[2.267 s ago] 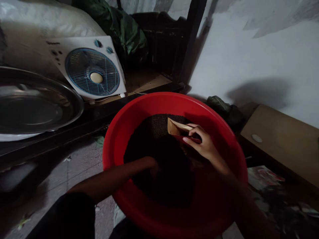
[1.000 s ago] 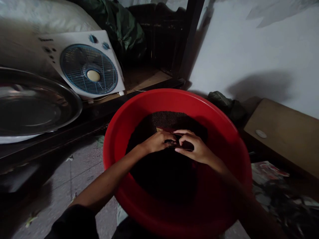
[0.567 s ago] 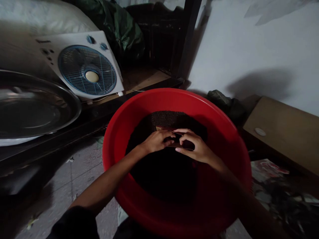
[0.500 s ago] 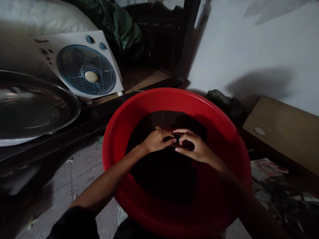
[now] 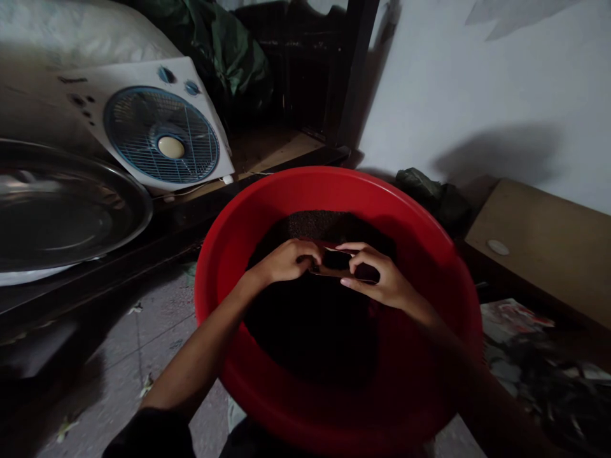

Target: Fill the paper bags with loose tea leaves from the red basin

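Note:
A big red plastic basin (image 5: 224,254) sits in front of me on the floor, holding a mound of dark fine grains (image 5: 315,226). Over the grains, both my hands hold a small brown paper packet (image 5: 329,268) with its mouth open. My left hand (image 5: 286,261) pinches the packet's left edge with curled fingers. My right hand (image 5: 379,280) grips the right edge, fingers wrapped round it. What is inside the packet is too dark to make out.
A white box fan (image 5: 157,130) leans at the back left beside a large steel tray (image 5: 62,210) on a dark low ledge. A wooden board (image 5: 544,248) lies at right under a white wall. Printed paper (image 5: 515,321) litters the floor at the right.
My left hand came up out of the grains and joined the right on the packet. Since then both hands lifted it slightly and spread its mouth open.

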Tool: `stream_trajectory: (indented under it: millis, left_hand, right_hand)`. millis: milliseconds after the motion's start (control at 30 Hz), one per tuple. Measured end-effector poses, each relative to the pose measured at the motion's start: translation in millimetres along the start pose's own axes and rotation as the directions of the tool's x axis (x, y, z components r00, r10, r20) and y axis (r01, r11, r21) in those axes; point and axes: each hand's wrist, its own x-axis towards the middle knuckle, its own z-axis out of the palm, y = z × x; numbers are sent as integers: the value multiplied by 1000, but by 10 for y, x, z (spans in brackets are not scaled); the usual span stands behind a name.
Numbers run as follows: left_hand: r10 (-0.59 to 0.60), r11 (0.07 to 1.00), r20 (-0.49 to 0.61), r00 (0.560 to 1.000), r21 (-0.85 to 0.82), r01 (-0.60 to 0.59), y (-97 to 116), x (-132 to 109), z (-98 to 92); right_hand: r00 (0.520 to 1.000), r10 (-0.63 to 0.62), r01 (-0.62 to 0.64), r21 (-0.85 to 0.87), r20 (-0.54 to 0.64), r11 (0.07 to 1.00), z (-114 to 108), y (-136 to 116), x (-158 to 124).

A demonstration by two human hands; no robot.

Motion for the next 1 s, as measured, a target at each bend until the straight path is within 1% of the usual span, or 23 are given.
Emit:
stream_trajectory:
  millis: [67, 100, 267, 333, 400, 467, 567, 600, 633, 667, 700, 733, 767, 800, 833, 867, 900, 933, 967, 1000]
  left_hand:
    - [15, 991, 85, 996, 133, -26, -10, -27, -54]
    - [14, 983, 103, 995, 182, -33, -12, -39, -62]
    - [0, 960, 122, 993, 278, -34, 14, -71, -1]
    - [14, 950, 95, 995, 309, -43, 23, -66, 29]
    - [56, 938, 36, 998, 340, -65, 22, -58, 53]
    - [70, 923, -26, 997, 380, -55, 21, -52, 76]
    - [79, 904, -44, 996, 424, -52, 40, -52, 116]
    - [92, 901, -68, 993, 430, -54, 51, -51, 125]
    - [99, 900, -125, 987, 434, -35, 59, -48, 128]
    - [86, 901, -227, 970, 434, 21, 60, -42, 122]
    - [44, 898, -354, 934, 424, 118, 49, -34, 106]
    - [-23, 886, -471, 882, 400, 237, 21, -27, 82]
    - [-113, 858, -542, 833, 369, 357, -26, -23, 55]
    - [-228, 813, -534, 814, 355, 461, -90, -25, 33]
    - [-357, 761, -449, 819, 368, 534, -167, -37, 26]
    - [-479, 715, -310, 821, 405, 570, -251, -60, 43]
    - [-584, 687, -117, 803, 454, 567, -333, -94, 91]
    - [-633, 691, 35, 774, 477, 543, -405, -137, 172]
    - [-648, 706, 144, 748, 480, 520, -461, -183, 285]
    - [-637, 737, 234, 734, 463, 492, -498, -227, 422]
  right_hand:
    - [1000, -3, 3, 1, -25, 1000, -23, 10, 3]
    - [999, -3, 3, 2, -40, 1000, -37, 18, 3]
    - [988, 59, -53, 47, -140, 998, -118, 34, -18]
    - [985, 77, -65, 77, -157, 995, -143, 16, -29]
    - [985, 76, -62, 92, -157, 994, -157, -16, -35]
    - [985, 75, -61, 93, -155, 994, -162, -47, -34]
    - [988, 66, -55, 81, -138, 995, -157, -62, -25]
    - [990, 57, -47, 75, -127, 996, -151, -55, -23]
    - [992, 46, -38, 69, -116, 997, -143, -44, -22]
    - [993, 37, -31, 60, -110, 998, -134, -30, -21]
    - [994, 32, -27, 49, -108, 998, -124, -17, -20]
    - [993, 31, -27, 38, -110, 999, -116, -7, -19]
    - [993, 30, -27, 28, -114, 999, -109, -2, -18]
    - [993, 27, -25, 21, -117, 999, -106, -4, -17]
    - [993, 22, -20, 17, -118, 1000, -106, -11, -15]
    - [993, 14, -12, 17, -117, 1000, -109, -24, -12]
    - [993, 2, 0, 21, -116, 1000, -114, -40, -11]
    - [993, -8, 11, 26, -118, 1000, -121, -58, -11]
    - [992, -16, 21, 33, -123, 999, -128, -77, -12]
    - [991, -21, 27, 41, -134, 999, -135, -94, -16]
